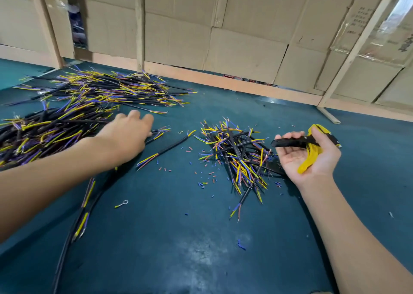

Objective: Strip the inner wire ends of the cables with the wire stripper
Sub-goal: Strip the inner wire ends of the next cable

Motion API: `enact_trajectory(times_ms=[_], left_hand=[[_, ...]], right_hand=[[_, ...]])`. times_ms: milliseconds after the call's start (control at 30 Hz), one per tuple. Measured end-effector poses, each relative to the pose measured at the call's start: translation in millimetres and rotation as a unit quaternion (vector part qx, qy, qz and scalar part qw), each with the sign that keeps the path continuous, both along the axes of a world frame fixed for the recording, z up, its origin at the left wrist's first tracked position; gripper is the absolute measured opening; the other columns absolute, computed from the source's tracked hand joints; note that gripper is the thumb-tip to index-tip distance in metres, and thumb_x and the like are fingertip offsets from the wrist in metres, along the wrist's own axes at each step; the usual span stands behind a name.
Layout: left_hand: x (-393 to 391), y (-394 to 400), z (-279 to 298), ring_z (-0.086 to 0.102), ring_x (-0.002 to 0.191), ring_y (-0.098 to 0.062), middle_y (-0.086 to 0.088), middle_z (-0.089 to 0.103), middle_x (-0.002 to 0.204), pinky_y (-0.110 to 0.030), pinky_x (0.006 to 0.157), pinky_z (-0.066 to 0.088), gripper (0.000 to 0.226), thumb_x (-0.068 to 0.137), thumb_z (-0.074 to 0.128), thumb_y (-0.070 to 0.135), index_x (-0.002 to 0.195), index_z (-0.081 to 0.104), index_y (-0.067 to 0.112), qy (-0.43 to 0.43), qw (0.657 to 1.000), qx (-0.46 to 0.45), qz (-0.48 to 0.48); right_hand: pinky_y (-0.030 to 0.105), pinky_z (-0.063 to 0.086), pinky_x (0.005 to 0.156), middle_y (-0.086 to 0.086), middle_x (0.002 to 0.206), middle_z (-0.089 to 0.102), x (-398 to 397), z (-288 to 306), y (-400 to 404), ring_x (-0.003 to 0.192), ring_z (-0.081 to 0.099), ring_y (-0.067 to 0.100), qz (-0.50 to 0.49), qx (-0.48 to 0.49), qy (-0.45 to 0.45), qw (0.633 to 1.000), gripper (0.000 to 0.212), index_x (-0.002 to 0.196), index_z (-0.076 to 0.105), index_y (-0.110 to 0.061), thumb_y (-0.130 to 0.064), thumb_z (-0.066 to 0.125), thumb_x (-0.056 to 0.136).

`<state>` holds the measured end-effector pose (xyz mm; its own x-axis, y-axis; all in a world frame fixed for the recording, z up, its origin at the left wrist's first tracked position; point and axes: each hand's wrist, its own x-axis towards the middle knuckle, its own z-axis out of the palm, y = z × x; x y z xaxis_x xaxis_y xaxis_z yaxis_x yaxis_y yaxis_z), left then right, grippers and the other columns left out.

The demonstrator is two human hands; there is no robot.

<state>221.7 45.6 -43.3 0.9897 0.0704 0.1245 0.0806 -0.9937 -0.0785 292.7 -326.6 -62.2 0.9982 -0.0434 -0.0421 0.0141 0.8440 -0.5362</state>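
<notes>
My right hand (306, 155) lies palm up at the right, holding a yellow and black wire stripper (309, 147). My left hand (128, 131) reaches over the left side, fingers curled down on a black cable (156, 135) whose coloured inner wires stick out to the right. A big heap of black cables (44, 130) lies under and left of that hand. Another heap (111, 90) spreads behind it. A smaller pile of cables (237, 157) with yellow, blue and orange ends sits between my hands.
The table has a dark teal surface (178, 237). Small bits of stripped insulation (210, 175) are scattered around the small pile. Loose cables (82, 204) and a ring terminal (122, 203) lie at the front left. Cardboard panels (245, 47) and wooden posts wall the back edge.
</notes>
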Motion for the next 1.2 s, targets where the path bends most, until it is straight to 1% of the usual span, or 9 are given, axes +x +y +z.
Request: enact_trajectory(times_ms=[133,267,400,500,567,667,800,933,1200], left_hand=[[14.4,-12.4,-4.1,0.055,0.107,-0.043,-0.017,0.052,0.114,-0.048,0.091,0.043,0.023,0.106,0.043,0.025,0.116,0.052,0.006,-0.048,0.996,-0.041,-0.059],[26.6,-23.6,8.5,0.057,0.105,-0.034,-0.01,0.057,0.11,-0.045,0.09,0.031,0.024,0.106,0.044,0.028,0.116,0.062,0.016,-0.17,0.982,-0.054,-0.064],[21.5,-30.9,16.4,0.054,0.092,-0.038,-0.017,0.054,0.107,-0.049,0.08,0.04,0.022,0.103,0.049,0.013,0.12,0.063,0.008,-0.293,0.933,-0.055,-0.199],[6.0,-35.6,16.2,0.051,0.087,-0.032,-0.021,0.05,0.107,-0.042,0.078,0.046,0.056,0.079,0.051,-0.019,0.129,0.059,0.003,-0.3,0.898,-0.114,-0.3],[-1.6,-35.9,16.0,0.045,0.085,-0.027,-0.022,0.051,0.107,-0.039,0.081,0.044,0.075,0.069,0.047,-0.025,0.136,0.058,0.005,-0.311,0.889,-0.099,-0.321],[-8.0,-35.9,15.2,0.048,0.08,-0.029,-0.025,0.054,0.106,-0.044,0.081,0.048,0.058,0.081,0.05,-0.021,0.134,0.06,0.002,-0.324,0.874,-0.118,-0.343],[-17.8,-46.2,15.9,0.06,0.079,-0.03,-0.015,0.062,0.1,-0.042,0.071,0.054,0.025,0.1,0.058,0.007,0.123,0.068,0.005,-0.379,0.845,-0.129,-0.356],[-23.8,-56.4,20.0,0.063,0.076,-0.032,-0.01,0.064,0.095,-0.046,0.06,0.054,0.021,0.104,0.055,0.017,0.115,0.07,0.007,-0.398,0.826,-0.131,-0.377],[-29.5,-62.0,21.2,0.065,0.076,-0.034,-0.008,0.068,0.095,-0.047,0.062,0.055,0.022,0.105,0.043,0.016,0.121,0.059,0.014,-0.351,0.819,-0.191,-0.413]], right_hand=[[0.048,0.059,0.08,0.006,0.075,0.058,2.0,-1.9,1.4,0.067,0.063,0.029,0.014,-0.02,-0.007,1.0,0.021,0.077,0.062,-0.009,-0.027,0.069,0.087],[0.048,0.059,0.081,0.007,0.074,0.058,2.3,-2.2,2.1,0.067,0.063,0.03,0.024,-0.04,-0.015,0.999,0.024,0.072,0.065,-0.009,-0.027,0.069,0.086],[0.047,0.059,0.082,0.007,0.074,0.057,0.0,0.2,2.7,0.068,0.062,0.029,0.034,-0.056,-0.018,0.998,0.024,0.074,0.062,-0.009,-0.028,0.069,0.087],[0.045,0.058,0.081,0.006,0.075,0.054,-5.7,8.1,7.3,0.07,0.059,0.028,0.046,-0.085,-0.045,0.994,0.022,0.079,0.058,-0.011,-0.029,0.064,0.09],[0.045,0.058,0.081,0.006,0.074,0.054,-13.4,17.2,13.2,0.071,0.058,0.027,0.058,-0.114,-0.079,0.989,0.021,0.079,0.058,-0.012,-0.027,0.06,0.093],[0.047,0.058,0.082,0.007,0.075,0.056,-28.7,31.9,30.8,0.071,0.059,0.028,0.092,-0.143,-0.133,0.976,0.019,0.079,0.063,-0.011,-0.02,0.058,0.094],[0.05,0.059,0.081,0.013,0.081,0.065,-51.4,37.8,64.9,0.074,0.065,0.03,0.105,-0.209,-0.171,0.957,0.013,0.083,0.066,-0.009,-0.008,0.059,0.093],[0.048,0.06,0.074,0.021,0.096,0.072,-68.7,33.9,89.0,0.078,0.068,0.034,0.115,-0.282,-0.2,0.931,0.01,0.08,0.071,-0.009,-0.001,0.067,0.085],[0.05,0.057,0.078,0.023,0.089,0.067,-80.4,30.6,106.7,0.079,0.065,0.034,0.089,-0.285,-0.247,0.922,0.008,0.082,0.071,-0.005,0.002,0.068,0.083]])
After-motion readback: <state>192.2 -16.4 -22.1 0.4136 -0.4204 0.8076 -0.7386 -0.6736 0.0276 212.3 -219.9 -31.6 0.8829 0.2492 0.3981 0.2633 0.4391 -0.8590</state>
